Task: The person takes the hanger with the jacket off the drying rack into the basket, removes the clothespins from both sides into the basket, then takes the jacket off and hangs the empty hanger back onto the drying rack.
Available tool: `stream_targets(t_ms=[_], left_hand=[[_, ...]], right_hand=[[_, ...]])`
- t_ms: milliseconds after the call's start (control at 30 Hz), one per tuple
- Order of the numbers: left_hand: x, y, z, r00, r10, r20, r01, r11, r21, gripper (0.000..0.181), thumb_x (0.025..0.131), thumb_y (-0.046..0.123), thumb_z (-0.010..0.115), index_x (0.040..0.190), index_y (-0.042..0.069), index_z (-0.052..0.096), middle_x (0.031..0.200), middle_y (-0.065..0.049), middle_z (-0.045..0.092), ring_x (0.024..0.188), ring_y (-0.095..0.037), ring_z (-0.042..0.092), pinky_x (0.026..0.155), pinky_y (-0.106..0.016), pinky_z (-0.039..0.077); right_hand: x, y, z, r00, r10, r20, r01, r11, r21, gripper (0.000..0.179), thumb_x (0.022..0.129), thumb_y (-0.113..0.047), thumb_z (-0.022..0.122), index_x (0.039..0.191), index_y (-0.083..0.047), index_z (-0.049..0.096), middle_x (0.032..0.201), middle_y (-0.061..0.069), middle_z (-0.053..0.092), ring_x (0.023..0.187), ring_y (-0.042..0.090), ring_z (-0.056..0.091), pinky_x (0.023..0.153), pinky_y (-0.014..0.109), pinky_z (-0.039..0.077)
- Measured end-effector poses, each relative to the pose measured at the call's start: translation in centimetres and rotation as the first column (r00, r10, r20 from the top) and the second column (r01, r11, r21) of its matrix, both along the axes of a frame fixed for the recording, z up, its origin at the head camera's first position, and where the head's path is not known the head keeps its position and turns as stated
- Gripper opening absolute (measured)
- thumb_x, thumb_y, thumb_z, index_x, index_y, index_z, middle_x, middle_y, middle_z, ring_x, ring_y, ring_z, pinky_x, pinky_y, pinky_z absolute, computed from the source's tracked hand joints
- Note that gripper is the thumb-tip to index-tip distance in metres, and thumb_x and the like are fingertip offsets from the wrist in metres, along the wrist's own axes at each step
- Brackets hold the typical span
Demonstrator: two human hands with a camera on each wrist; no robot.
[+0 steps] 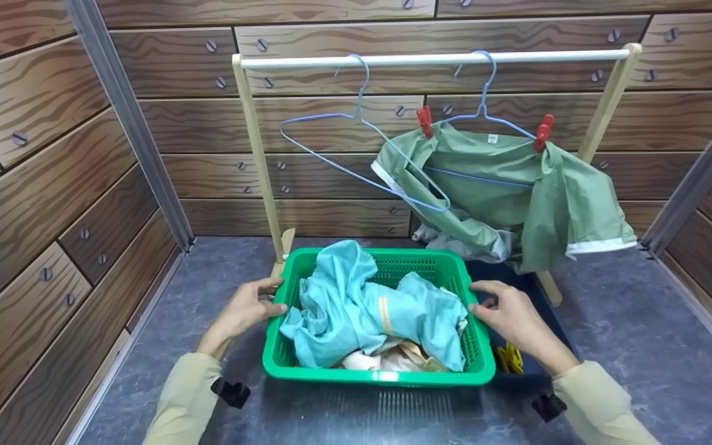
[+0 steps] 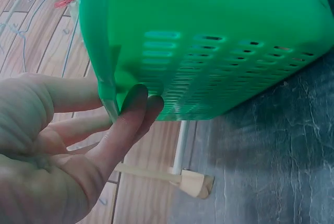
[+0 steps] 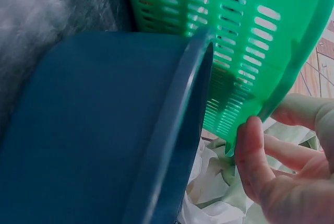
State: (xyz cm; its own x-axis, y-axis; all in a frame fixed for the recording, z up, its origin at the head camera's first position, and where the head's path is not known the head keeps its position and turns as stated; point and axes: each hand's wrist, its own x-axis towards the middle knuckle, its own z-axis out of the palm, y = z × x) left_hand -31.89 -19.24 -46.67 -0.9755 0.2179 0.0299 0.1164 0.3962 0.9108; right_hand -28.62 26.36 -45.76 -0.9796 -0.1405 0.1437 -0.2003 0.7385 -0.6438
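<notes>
A green plastic basket (image 1: 381, 375) with slotted walls stands in the middle, heaped with crumpled turquoise clothing (image 1: 343, 309) over white and beige cloth (image 1: 393, 357). My left hand (image 1: 248, 309) pinches its left rim, thumb and fingers on either side of the edge in the left wrist view. On the opposite side my right hand (image 1: 510, 312) grips the right rim in the same way. The right wrist view shows the fingertips (image 3: 254, 130) at the rim, close above a dark blue bin (image 3: 99, 114).
Behind stands a rack with a white rail (image 1: 418, 60) and wooden legs. One blue hanger (image 1: 365, 117) hangs bare; another carries a green shirt (image 1: 492, 185) held by red clothespins (image 1: 542, 133). Yellow clothespins (image 1: 509, 358) lie in the blue bin. Wood-patterned walls surround the grey surface (image 1: 628, 321).
</notes>
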Motion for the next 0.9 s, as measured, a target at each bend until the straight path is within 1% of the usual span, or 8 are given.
stream_targets(t_ms=[200,333,400,467,533,633,767,900], left_hand=[[-0.8,0.6,-0.3,0.999,-0.044,0.02,0.043,0.998,0.038,0.059,0.083,0.003,0.065,0.136,-0.006,0.041,0.117,-0.023,0.055,0.087,-0.023,0.061,0.072,-0.039,0.05],[-0.3,0.9,1.0,0.999,-0.029,0.015,0.028,0.999,0.036,0.056,0.086,0.005,0.064,0.136,-0.004,0.042,0.128,-0.025,0.048,0.094,-0.029,0.061,0.075,-0.042,0.05],[-0.8,1.0,1.3,0.999,0.013,-0.039,-0.013,1.0,0.024,0.053,0.087,0.009,0.064,0.135,-0.001,0.044,0.133,-0.023,0.045,0.099,-0.031,0.059,0.08,-0.043,0.049],[-2.0,1.1,1.4,0.986,0.073,-0.151,-0.07,0.997,0.021,0.05,0.087,0.012,0.066,0.132,0.001,0.049,0.134,-0.021,0.046,0.107,-0.031,0.056,0.088,-0.042,0.045],[-3.4,1.1,1.8,0.953,0.152,-0.262,-0.147,0.988,0.041,0.047,0.086,0.012,0.067,0.129,0.001,0.052,0.133,-0.019,0.047,0.113,-0.03,0.051,0.095,-0.044,0.039],[-5.7,1.0,3.0,0.876,0.28,-0.393,-0.262,0.96,0.099,0.044,0.086,0.013,0.068,0.127,0.005,0.055,0.126,-0.016,0.052,0.116,-0.029,0.048,0.096,-0.043,0.037],[-8.7,0.5,5.1,0.792,0.41,-0.451,-0.362,0.912,0.193,0.042,0.087,0.014,0.067,0.127,0.008,0.055,0.121,-0.015,0.054,0.108,-0.028,0.055,0.088,-0.039,0.044],[-11.0,-0.3,6.5,0.745,0.458,-0.485,-0.423,0.887,0.187,0.044,0.089,0.014,0.064,0.13,0.008,0.052,0.124,-0.013,0.052,0.113,-0.026,0.051,0.093,-0.036,0.041]], right_hand=[[-0.5,0.6,-0.3,1.0,-0.02,-0.005,0.02,1.0,-0.003,0.039,0.089,-0.023,0.064,0.125,-0.009,0.058,0.11,0.011,0.057,0.074,0.015,0.058,0.059,0.033,0.045],[-0.3,0.9,-0.4,0.999,-0.02,-0.027,0.02,1.0,0.002,0.039,0.09,-0.026,0.064,0.126,-0.011,0.058,0.115,0.009,0.057,0.079,0.016,0.06,0.063,0.034,0.047],[-0.2,1.0,-0.1,0.997,-0.023,-0.073,0.023,1.0,0.009,0.039,0.09,-0.027,0.063,0.126,-0.012,0.058,0.12,0.009,0.056,0.081,0.016,0.06,0.065,0.035,0.047],[0.0,1.1,0.3,0.99,-0.021,-0.139,0.023,1.0,0.015,0.036,0.091,-0.026,0.063,0.124,-0.013,0.059,0.126,0.007,0.054,0.082,0.016,0.06,0.066,0.035,0.048],[0.3,1.0,0.7,0.977,-0.013,-0.213,0.017,1.0,0.016,0.033,0.091,-0.024,0.062,0.122,-0.013,0.061,0.129,0.006,0.053,0.081,0.015,0.06,0.066,0.035,0.048],[0.9,0.7,1.1,0.953,0.009,-0.301,-0.007,1.0,0.008,0.029,0.091,-0.02,0.062,0.119,-0.013,0.063,0.128,0.002,0.053,0.078,0.011,0.059,0.064,0.031,0.048],[1.6,0.0,1.4,0.925,0.067,-0.374,-0.067,0.998,0.012,0.027,0.092,-0.018,0.061,0.119,-0.016,0.063,0.125,-0.001,0.055,0.079,0.007,0.057,0.064,0.029,0.048],[2.1,-0.4,1.4,0.916,0.09,-0.392,-0.101,0.995,-0.007,0.025,0.091,-0.015,0.062,0.116,-0.021,0.065,0.123,-0.004,0.057,0.082,0.004,0.057,0.066,0.028,0.048]])
